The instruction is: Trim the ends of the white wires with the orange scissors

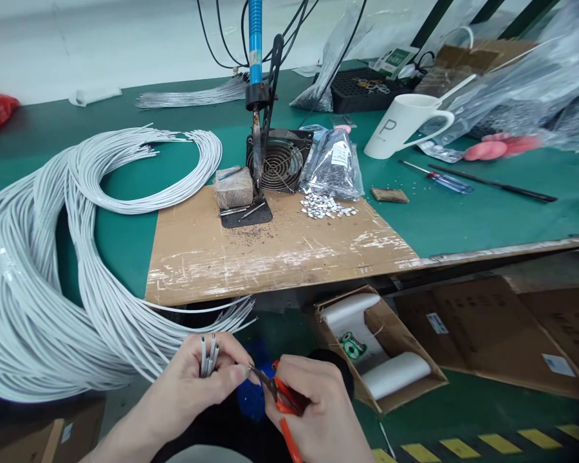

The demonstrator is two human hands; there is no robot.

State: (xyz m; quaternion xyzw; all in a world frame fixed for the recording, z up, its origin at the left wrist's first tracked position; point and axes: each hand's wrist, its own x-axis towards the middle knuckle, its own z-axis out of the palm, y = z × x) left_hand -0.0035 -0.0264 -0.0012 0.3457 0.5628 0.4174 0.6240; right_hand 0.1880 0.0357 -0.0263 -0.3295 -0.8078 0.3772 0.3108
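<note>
My left hand (200, 379) is closed around a few white wire ends (208, 354) that stick up between its fingers, below the table's front edge. My right hand (313, 411) grips orange-handled cutters (280, 392), whose metal tip meets the left hand's thumb and forefinger. A large bundle of white wires (53, 270) loops over the green table at the left and hangs down toward my left hand.
A cardboard sheet (280, 251) lies on the green table (463, 218), carrying a soldering iron stand (255, 161), a small fan (277, 161), a bag and pile of small metal parts (328, 206). A white mug (400, 125), screwdriver (439, 177) and plastic bags sit at right. Open cardboard boxes (381, 347) stand on the floor.
</note>
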